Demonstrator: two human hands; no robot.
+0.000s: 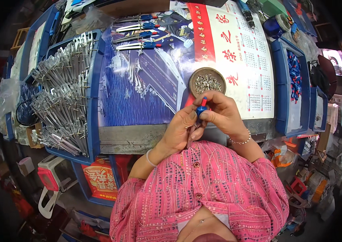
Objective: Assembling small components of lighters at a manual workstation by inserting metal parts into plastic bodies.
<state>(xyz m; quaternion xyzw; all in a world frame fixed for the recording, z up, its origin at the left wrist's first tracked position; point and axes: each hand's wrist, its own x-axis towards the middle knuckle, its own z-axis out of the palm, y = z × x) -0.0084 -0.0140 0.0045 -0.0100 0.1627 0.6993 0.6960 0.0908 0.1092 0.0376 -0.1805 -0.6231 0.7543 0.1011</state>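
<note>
The small blue cap (201, 108), light and rigid, is pinched between both hands (203, 121); its sides are best gripped.

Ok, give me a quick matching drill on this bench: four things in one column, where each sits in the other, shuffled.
Things:
1. blue part
2. round dish
3. metal legs
4. finished compasses

Places:
A. blue tray at the left
B. held between both hands
C. top of the mat, laid in a row
D. on the mat just beyond the hands

Pairs: 1-B, 2-D, 3-A, 4-C
</note>
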